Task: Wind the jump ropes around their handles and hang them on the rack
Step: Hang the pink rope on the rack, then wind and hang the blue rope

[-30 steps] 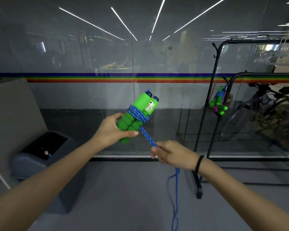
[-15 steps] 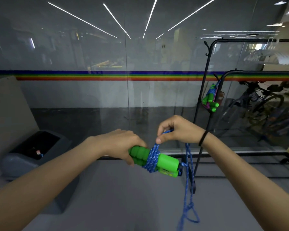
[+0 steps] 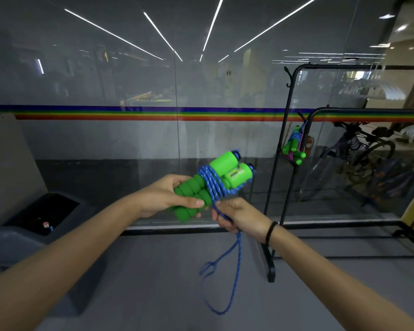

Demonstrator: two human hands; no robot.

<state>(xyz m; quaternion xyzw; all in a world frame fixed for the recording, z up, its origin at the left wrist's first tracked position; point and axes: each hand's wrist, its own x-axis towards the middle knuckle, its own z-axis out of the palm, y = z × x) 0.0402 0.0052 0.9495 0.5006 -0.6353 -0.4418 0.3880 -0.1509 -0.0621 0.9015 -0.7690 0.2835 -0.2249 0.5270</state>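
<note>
The left hand point(image 3: 165, 197) grips the foam ends of two green handles point(image 3: 225, 170), their tips pointing toward 2 o'clock. Blue rope point(image 3: 210, 185) is coiled around their middle. At 5 o'clock from the coil the right hand point(image 3: 242, 217) holds the rope, whose loose loop hangs toward 6 o'clock. At 3 o'clock stands a black rack point(image 3: 270, 268) with another wound jump rope point(image 3: 294, 145) hanging on it. A grey bin point(image 3: 14, 242) sits at 8 o'clock.

Both your arms reach out in front, and your hands nearly meet. Your left grip point(image 3: 164, 197) curls round the green handles point(image 3: 225, 168), thumb on the near side. Your right grip point(image 3: 243, 216) sits just below and right of it, fingers closed on the blue rope point(image 3: 236, 263).
</note>
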